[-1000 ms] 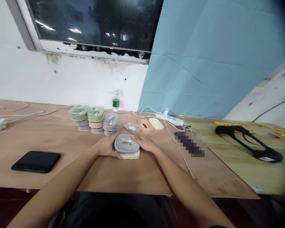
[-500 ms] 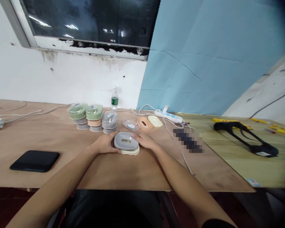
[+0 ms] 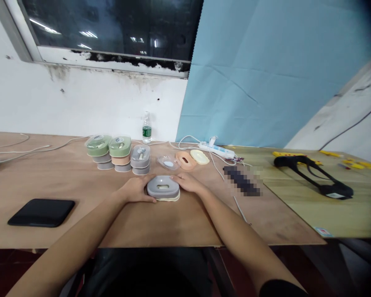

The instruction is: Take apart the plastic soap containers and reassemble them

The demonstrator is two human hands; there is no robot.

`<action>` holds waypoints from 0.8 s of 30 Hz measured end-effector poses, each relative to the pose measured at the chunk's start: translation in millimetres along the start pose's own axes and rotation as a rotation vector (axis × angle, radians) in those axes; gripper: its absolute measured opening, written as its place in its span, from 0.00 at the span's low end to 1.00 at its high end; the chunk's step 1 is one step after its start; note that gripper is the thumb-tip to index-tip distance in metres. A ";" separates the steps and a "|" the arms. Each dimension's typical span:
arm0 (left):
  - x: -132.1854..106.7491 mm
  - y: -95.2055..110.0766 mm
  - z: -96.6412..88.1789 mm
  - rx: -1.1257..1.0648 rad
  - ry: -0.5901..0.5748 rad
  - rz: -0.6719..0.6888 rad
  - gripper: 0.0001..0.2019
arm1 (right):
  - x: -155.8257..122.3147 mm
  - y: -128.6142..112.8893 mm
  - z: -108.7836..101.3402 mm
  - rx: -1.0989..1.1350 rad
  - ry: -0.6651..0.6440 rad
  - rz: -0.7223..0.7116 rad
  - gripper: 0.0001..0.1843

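On the plywood table: a grey plastic lidded box sits near the front edge on a flat cream base, between the two hands.
Left hand: held narrow, with the fingers touching the left side of the box.
Right hand: also narrow, with the fingertips on the right edge of the lid. Pressing from opposite sides, both hands seem to keep box and base lined up.
Behind the hands: two green-lidded stacks and a grey-lidded stack stand in a row, perhaps sorted by colour. Beside them lie a clear plastic tray, a peach oval piece and a pale yellow oval piece.
Farther around: a water bottle, a white power strip, a flat black pad and a black strap frame.
Hard to see: a pixelated dark object cannot be named, and the inside of the box is hidden.
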State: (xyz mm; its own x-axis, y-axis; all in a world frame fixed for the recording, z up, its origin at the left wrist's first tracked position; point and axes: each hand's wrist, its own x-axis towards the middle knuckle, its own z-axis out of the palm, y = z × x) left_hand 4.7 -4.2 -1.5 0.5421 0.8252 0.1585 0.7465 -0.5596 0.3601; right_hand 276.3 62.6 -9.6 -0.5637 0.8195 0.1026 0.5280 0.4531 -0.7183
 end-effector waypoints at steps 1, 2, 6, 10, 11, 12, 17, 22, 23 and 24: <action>0.3 -0.5 1.0 -0.004 0.007 0.015 0.51 | 0.1 -0.3 -0.4 -0.008 -0.005 0.002 0.28; 0.6 -1.1 2.0 -0.006 0.014 0.026 0.50 | 0.1 -0.5 -0.9 -0.015 -0.008 0.004 0.28; 1.5 -2.4 5.6 -0.022 0.038 0.041 0.49 | 0.3 0.7 -4.4 -0.041 -0.036 0.011 0.28; 2.2 -1.7 7.2 -0.024 0.044 0.060 0.48 | 0.5 6.2 -5.7 -0.131 -0.051 0.048 0.27; 2.3 -1.4 7.1 -0.022 0.044 0.064 0.48 | 0.7 7.6 -5.1 -0.153 -0.046 0.048 0.27; 2.2 -1.1 6.8 -0.019 0.041 0.065 0.48 | 1.1 8.7 -4.2 -0.167 -0.028 0.041 0.27; 1.1 -0.4 3.9 -0.006 0.025 0.050 0.48 | 6.2 14.4 -0.4 -0.167 0.251 -0.001 0.23; 1.0 -2.4 3.4 -0.008 0.037 0.027 0.46 | 14.2 26.1 -3.4 -0.179 0.398 -0.002 0.24; 1.2 -3.0 3.6 -0.009 0.040 0.018 0.46 | 15.5 28.3 -3.7 -0.186 0.385 -0.003 0.26; 1.4 -3.5 3.8 -0.008 0.042 0.009 0.46 | 16.7 30.1 -3.6 -0.195 0.368 0.000 0.26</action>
State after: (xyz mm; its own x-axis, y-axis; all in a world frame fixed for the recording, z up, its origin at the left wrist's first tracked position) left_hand 4.3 -1.4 -6.0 0.5320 0.8227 0.2003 0.7386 -0.5666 0.3653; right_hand 285.1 91.2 -26.9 -0.3180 0.8740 0.3673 0.6579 0.4824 -0.5783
